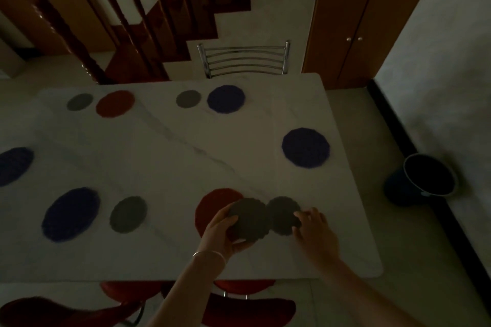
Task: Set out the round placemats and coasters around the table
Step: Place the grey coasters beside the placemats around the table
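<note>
Here, the left hand (223, 231) grips a spare grey coaster (248, 220) in reserve; the right hand (314, 231), fingers loose, seats another coaster (283, 214) on the bench (186, 156) beside the red placemat (212, 204).

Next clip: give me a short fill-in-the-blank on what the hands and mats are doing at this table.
1. The left hand holds a round grey coaster above the ___ round placemat.
2. The right hand touches a second grey coaster lying on the white marble ___.
3. The blue round placemat at the right end has ___ coaster beside it.

Missing: red; table; no
</note>
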